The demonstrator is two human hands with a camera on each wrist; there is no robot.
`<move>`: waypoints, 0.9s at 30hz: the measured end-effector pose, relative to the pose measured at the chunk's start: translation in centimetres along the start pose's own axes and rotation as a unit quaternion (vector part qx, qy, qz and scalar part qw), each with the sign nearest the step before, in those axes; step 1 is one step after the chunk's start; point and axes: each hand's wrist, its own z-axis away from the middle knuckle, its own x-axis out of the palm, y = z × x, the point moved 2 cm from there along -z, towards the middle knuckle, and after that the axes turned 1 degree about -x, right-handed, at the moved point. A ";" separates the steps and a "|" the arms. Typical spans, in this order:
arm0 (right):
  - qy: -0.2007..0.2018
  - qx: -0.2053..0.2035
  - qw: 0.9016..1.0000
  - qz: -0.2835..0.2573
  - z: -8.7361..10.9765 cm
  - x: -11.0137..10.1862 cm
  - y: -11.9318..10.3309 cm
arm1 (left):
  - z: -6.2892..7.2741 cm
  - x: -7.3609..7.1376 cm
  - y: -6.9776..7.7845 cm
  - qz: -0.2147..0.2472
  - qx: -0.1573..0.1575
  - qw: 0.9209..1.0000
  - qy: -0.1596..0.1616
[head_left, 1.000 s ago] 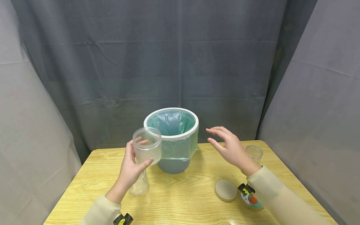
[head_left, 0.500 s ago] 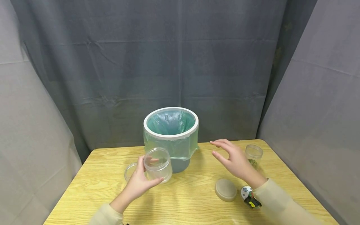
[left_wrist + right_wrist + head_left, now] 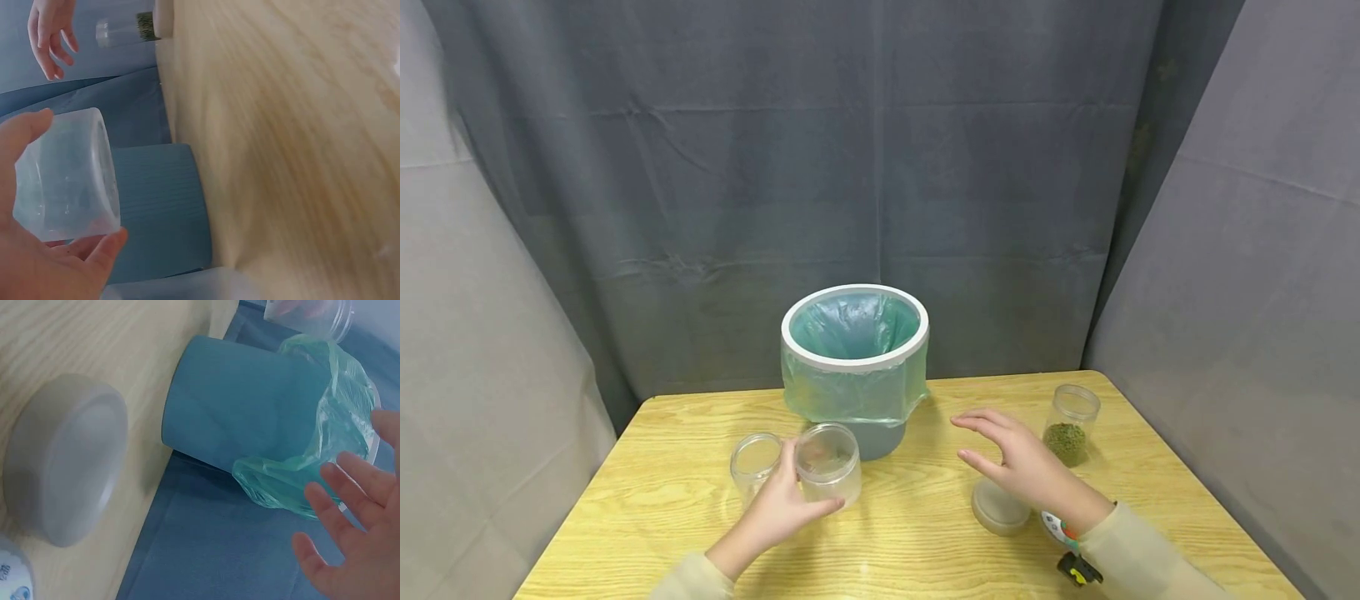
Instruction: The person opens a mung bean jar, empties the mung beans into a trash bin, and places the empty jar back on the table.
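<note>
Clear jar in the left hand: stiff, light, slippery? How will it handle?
Probably light: no contents show through the clear jar. Likely fairly stiff: its wall looks undented in the grip of the left hand. Might slip: its sides look smooth.

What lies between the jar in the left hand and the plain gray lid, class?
In the head view, only bare tabletop shows between the jar in the left hand and the lid.

1 clear, open-topped jar (image 3: 837, 478) is held nearly upright above the table (image 3: 925, 533).
</note>
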 end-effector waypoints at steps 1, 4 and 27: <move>-0.002 -0.003 1.000 0.001 0.1 0.1 0.0 | 0.0 0.1 -0.1 -0.003 -0.001 1.000 -0.004; -0.010 -0.013 1.000 0.005 0.2 0.6 0.0 | 0.0 0.5 -0.4 -0.019 -0.010 1.000 -0.011; -0.082 -0.015 0.996 0.009 1.5 2.2 -1.4 | 0.3 2.2 -1.9 -0.057 -0.035 0.998 -0.011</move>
